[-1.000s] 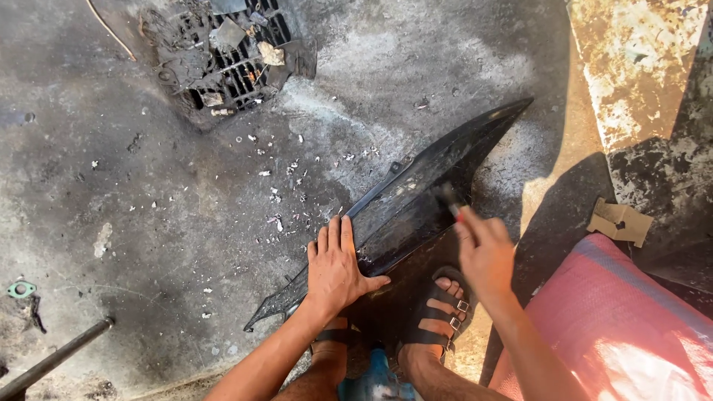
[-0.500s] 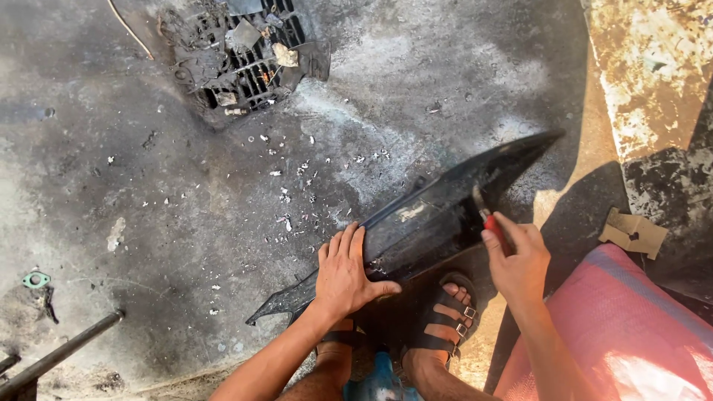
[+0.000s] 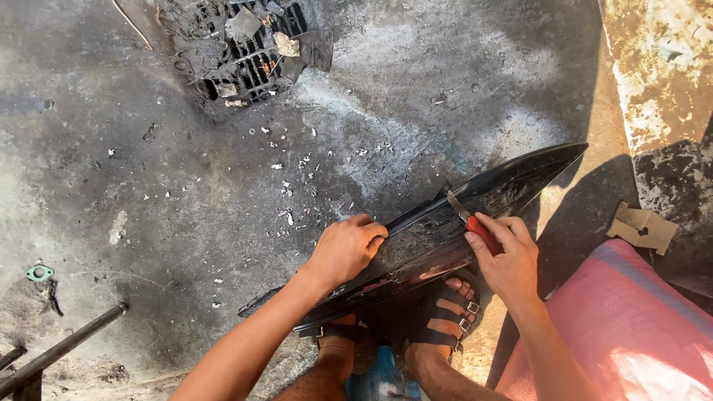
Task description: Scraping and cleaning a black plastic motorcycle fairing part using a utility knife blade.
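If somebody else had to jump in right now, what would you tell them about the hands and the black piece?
Left hand: fingers pressed flat on the long black plastic panel, steadying it.
Right hand: gripping a red-handled knife, blade on the panel's upper face.
The panel lies across the sandalled feet on the stained concrete floor.
Done: pale chips lie scattered towards the drain grate.
Left: cannot tell how much scraping remains.

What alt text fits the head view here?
The left hand presses down a long black plastic panel while the right hand holds a red-handled knife against it, above sandalled feet on a stained concrete floor near a clogged drain grate.
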